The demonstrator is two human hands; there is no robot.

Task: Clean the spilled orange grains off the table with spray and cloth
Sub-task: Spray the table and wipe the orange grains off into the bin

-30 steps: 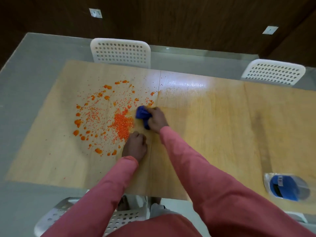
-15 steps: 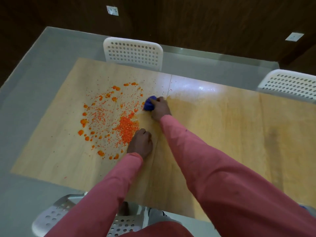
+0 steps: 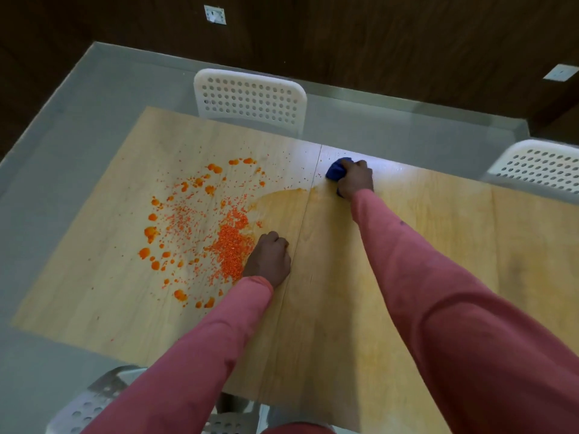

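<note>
Orange grains lie scattered and heaped on the left half of the wooden table, with wet orange blobs ringing them. My right hand grips a bunched blue cloth and presses it on the table near the far edge, to the right of the spill. A damp orange smear curves from the grains toward the cloth. My left hand rests as a fist on the table, touching the right edge of the grain heap. The spray bottle is out of view.
A white perforated chair stands behind the table's far edge, another chair at the far right. A grey perforated chair sits below the near edge. Grey floor surrounds the table.
My right hand has pushed the blue cloth away from me, from beside the grain heap to near the far edge, leaving a wiped smear. The left fist has stayed in place.
</note>
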